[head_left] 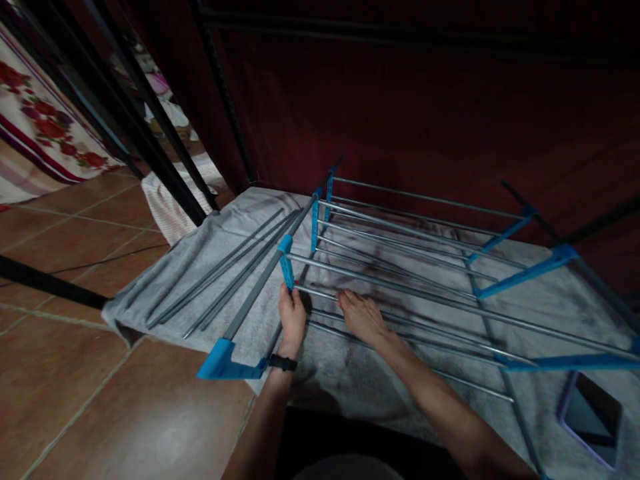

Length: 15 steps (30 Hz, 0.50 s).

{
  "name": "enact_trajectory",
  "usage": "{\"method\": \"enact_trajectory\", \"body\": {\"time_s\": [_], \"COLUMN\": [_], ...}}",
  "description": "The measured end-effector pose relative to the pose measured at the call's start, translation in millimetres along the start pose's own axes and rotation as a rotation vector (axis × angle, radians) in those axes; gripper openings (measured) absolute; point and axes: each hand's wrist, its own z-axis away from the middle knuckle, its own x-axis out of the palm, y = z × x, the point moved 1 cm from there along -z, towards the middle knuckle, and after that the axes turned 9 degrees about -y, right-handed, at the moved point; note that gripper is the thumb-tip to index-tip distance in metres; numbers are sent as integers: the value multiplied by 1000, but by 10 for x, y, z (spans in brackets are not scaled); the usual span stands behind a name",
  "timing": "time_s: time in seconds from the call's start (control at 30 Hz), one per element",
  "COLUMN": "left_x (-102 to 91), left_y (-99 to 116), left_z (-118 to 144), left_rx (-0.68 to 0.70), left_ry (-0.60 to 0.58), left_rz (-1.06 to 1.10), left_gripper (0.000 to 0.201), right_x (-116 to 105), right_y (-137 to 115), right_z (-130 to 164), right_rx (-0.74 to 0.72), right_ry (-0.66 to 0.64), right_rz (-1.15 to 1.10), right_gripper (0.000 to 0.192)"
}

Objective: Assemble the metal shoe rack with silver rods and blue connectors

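Note:
A partly joined rack of grey metal tubes and blue plastic brackets lies on a grey blanket. My left hand (293, 313), a dark band on its wrist, is closed around the lower end of a blue slotted bracket (287, 267), where a thin rod meets it. Just to the right, my right hand (361, 316) has its fingers wrapped over that thin metal rod (317, 292). The bracket hangs from a thick grey tube (255, 293) that ends in a blue corner piece (225, 363). My fingers partly hide the joint between rod and bracket.
Several loose tubes (220, 270) lie on the grey blanket (210, 243) at left. More blue brackets (520, 270) join the rods at right. A phone (593, 417) rests near the right edge. Dark metal posts (150, 120) and a dark red cloth (400, 113) stand behind; tiled floor (125, 413) lies left.

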Motion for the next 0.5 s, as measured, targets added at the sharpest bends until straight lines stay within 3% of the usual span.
{"method": "enact_trajectory", "body": {"time_s": [0.27,0.5], "left_x": [-10,-21], "left_y": [11,19], "left_z": [6,9], "left_rx": [-5,-13], "left_ry": [8,8], "left_rz": [21,3], "left_gripper": [20,22], "right_x": [80,7], "right_y": [-19,21], "right_z": [-46,-41], "right_rx": [-4,-8], "right_ry": [23,-8], "right_rz": [29,-52], "right_gripper": [47,42]}}
